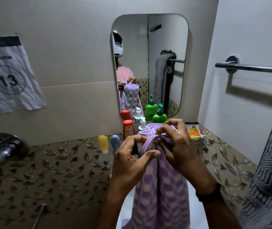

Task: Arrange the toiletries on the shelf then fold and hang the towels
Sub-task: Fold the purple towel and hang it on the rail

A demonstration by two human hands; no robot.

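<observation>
We judge the toiletries step complete and the towel-folding step in hand: the left hand (132, 156) and right hand (178, 146) each pinch the gathered top edge of the purple towel (161, 187), held hanging in front of the shelf (214, 139). The next move calls for aligning the edges, then draping it over the towel rail (254, 68) beside the grey towel (270, 162).

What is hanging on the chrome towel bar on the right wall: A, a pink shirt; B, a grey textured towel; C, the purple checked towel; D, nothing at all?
B: a grey textured towel hangs from the chrome towel bar at the right edge, while the purple checked towel is gripped at its top edge by both the left hand and the right hand.
</observation>
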